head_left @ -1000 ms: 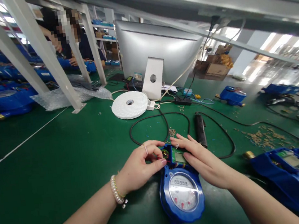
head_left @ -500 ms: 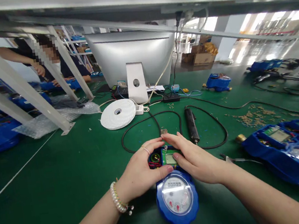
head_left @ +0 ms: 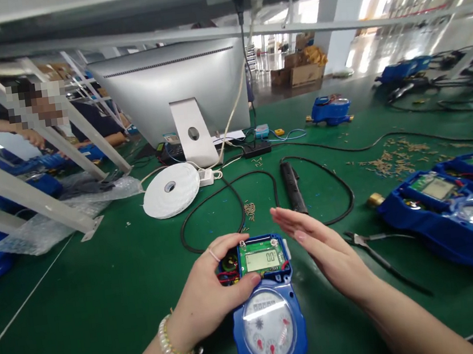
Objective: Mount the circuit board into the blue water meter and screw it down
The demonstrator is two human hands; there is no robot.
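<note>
The blue water meter [head_left: 268,316] lies on the green table [head_left: 63,313], right under both hands. The left hand [head_left: 210,292] grips its open top, thumb pressed on the edge of the green circuit board [head_left: 262,257], fingers curled around the left side. The right hand [head_left: 323,247] is flat and spread, holding nothing, just to the right of the board. I judge the board is being seated; the next move needs careful even pressure. Farther right of the grip lie pliers [head_left: 375,252], beyond it a black screwdriver [head_left: 293,187] and loose screws [head_left: 250,210].
</note>
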